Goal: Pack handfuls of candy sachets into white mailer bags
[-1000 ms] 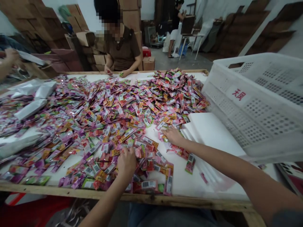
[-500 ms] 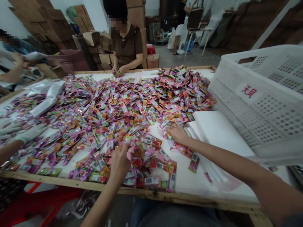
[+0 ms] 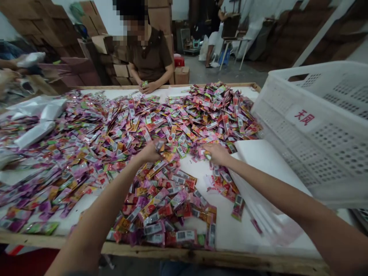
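Observation:
Small, shiny snack packets [image 3: 155, 124] in pink, purple, green and orange lie in a wide heap across the white tabletop [image 3: 227, 226]. My left hand [image 3: 150, 151] reaches into the middle of the heap, its fingers closed around packets whose shiny ends show at the fingertips. To its right, my right hand [image 3: 217, 154] is at the heap's near right edge, fingers curled on a pink and green packet. How many packets each hand holds is hidden. A looser pile of packets [image 3: 161, 207] lies between my forearms.
White plastic sheets [image 3: 264, 165] are stacked at the right beside a large perforated white crate [image 3: 324, 126]. A co-worker [image 3: 151, 57] handles packets across the table. White bags [image 3: 36, 132] lie on the left. A wooden rim [image 3: 201, 253] edges the table.
My left hand has moved forward from the near pile into the middle of the heap. The right hand stays about where it was. The view has shifted slightly right.

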### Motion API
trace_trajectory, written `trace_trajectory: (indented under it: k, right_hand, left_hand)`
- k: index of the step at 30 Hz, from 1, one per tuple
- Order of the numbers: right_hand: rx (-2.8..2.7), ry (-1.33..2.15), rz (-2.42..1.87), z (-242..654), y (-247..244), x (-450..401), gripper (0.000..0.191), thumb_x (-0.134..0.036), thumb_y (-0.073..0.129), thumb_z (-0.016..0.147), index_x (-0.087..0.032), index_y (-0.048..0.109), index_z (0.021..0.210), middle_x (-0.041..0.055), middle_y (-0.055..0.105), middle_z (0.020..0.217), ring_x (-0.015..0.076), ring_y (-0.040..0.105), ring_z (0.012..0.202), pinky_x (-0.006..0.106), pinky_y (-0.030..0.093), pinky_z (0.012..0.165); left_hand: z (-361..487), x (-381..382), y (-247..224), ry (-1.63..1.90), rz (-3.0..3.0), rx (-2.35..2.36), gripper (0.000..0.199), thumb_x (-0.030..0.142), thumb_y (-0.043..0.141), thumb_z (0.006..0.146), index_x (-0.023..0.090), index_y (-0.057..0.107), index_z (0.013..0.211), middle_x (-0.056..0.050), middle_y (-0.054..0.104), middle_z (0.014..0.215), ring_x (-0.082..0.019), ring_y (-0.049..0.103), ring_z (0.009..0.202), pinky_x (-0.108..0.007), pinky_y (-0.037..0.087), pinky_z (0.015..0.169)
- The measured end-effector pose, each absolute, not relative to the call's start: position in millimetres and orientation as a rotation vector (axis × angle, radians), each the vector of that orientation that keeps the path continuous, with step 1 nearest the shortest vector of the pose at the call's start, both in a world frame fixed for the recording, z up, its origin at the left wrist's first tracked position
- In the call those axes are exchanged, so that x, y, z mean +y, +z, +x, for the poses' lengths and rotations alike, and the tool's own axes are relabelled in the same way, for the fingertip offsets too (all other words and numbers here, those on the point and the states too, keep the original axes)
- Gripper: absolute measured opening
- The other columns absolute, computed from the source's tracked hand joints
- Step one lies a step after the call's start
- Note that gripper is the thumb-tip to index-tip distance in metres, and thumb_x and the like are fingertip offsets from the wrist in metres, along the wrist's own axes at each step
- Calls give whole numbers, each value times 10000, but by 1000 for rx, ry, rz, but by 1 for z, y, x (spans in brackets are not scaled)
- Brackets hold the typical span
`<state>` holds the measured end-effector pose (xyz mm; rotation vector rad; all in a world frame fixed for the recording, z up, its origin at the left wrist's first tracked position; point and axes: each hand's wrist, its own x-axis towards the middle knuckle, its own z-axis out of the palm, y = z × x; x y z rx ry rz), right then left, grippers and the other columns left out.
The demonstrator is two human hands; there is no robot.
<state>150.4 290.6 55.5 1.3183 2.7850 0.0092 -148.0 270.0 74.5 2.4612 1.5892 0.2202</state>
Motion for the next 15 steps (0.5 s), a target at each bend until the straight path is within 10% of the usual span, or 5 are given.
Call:
trace_trajectory:
  k: [8, 15]
  right_hand:
    - [2843, -270, 1544, 123, 33, 305, 170, -89, 533, 745, -129, 623, 884, 126, 677, 900, 243, 584, 962, 360, 421, 872]
    - [1667, -2545, 1903, 175, 57, 264, 125, -268, 551, 708, -153, 589, 742, 35, 646, 578, 176, 605, 522, 312, 527, 549]
  left_hand:
    - [-91, 269, 37, -192, 2538, 1820, 309, 56, 482, 700, 68, 595, 988, -188, 658, 939, -295, 608, 914, -383, 436, 802]
    - [-106, 255, 27, 27, 2699, 1775, 280, 96, 431, 757, 98, 611, 971, -162, 614, 999, -283, 548, 986, -406, 370, 901]
